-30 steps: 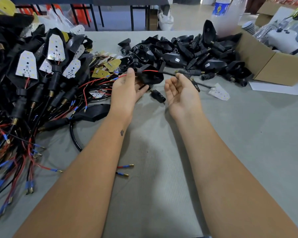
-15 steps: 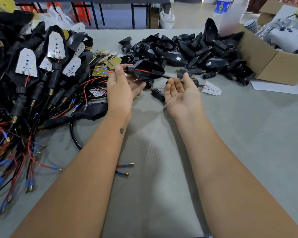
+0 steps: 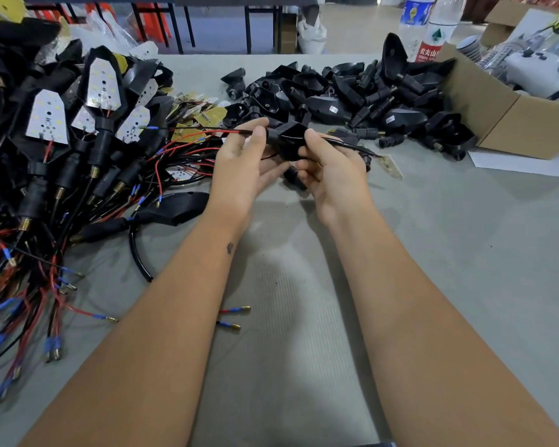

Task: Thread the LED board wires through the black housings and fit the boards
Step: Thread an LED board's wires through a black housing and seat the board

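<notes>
We are pinching the red and black wires [image 3: 229, 133] with our left hand [image 3: 242, 169] while our right hand [image 3: 331, 171] is gripping the black housing [image 3: 286, 140] above the table [image 3: 465, 253], apparently steadying it so the LED board [image 3: 388, 165] can be drawn in.

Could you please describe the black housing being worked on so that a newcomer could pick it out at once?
Start from the cardboard box on the right, pass the loose pile of black housings beside it, and come toward the two hands. The black housing is lifted between left hand and right hand, alone with wires running through it.
</notes>
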